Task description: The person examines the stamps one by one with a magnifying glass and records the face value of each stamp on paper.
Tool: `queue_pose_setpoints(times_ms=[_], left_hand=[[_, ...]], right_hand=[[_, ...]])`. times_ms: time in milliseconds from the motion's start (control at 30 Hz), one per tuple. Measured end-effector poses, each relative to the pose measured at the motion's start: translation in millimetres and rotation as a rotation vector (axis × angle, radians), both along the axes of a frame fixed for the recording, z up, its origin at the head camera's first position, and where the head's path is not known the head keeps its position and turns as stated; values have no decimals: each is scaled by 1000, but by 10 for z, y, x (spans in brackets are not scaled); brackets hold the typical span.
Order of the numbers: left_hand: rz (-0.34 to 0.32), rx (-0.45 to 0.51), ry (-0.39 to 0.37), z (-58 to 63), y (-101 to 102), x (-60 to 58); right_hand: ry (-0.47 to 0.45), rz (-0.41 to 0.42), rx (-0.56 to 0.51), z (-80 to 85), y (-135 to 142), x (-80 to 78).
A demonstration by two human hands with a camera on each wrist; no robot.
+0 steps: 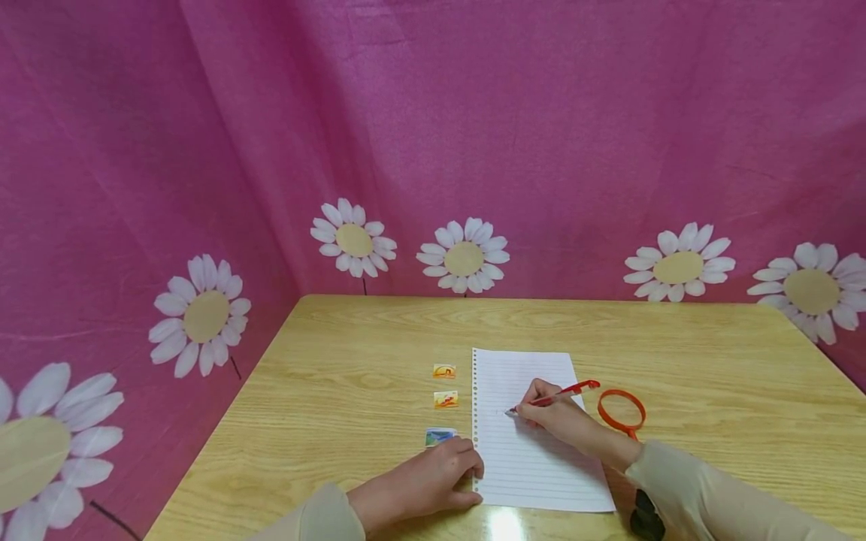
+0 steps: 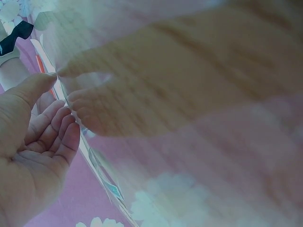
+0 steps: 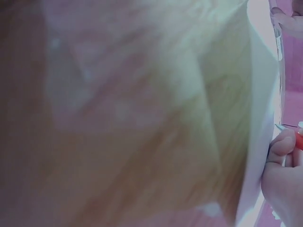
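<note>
In the head view my right hand (image 1: pixel 558 417) holds a red pen (image 1: pixel 573 389) in a writing grip. The pen's tip meets a lined white sheet (image 1: pixel 534 469), with faint marks close by. My left hand (image 1: pixel 429 475) rests at the sheet's lower left edge, its fingertips and thumb on the punched margin. Just beyond those fingers lies a small blue-green picture card (image 1: pixel 440 436), partly covered by the hand. The left wrist view shows the left fingers (image 2: pixel 66 137) loosely bent at the table surface. In the right wrist view, the pen's tip (image 3: pixel 280 126) pokes out past the right fingers.
Two small yellow-orange picture cards (image 1: pixel 445 400) lie in a column left of the sheet. A red-rimmed magnifying glass (image 1: pixel 643 415) lies right of it, its handle passing under the right forearm. A dark object (image 1: pixel 646 517) shows beside the right sleeve. Pink flowered cloth (image 1: pixel 541 135) hangs behind the wooden table (image 1: pixel 325 391).
</note>
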State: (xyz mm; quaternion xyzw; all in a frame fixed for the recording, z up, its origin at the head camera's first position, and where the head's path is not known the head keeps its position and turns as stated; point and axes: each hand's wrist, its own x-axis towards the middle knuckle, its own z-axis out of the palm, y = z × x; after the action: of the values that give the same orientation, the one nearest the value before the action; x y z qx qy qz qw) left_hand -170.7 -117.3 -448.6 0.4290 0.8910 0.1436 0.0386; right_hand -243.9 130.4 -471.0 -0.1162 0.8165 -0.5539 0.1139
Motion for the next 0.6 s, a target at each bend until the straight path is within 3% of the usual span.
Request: queue_pose_setpoints(times_ms=[600], left_hand=[[-8, 0, -13, -5, -5, -6]], right_hand=[[-33, -15, -43, -2, 35, -3]])
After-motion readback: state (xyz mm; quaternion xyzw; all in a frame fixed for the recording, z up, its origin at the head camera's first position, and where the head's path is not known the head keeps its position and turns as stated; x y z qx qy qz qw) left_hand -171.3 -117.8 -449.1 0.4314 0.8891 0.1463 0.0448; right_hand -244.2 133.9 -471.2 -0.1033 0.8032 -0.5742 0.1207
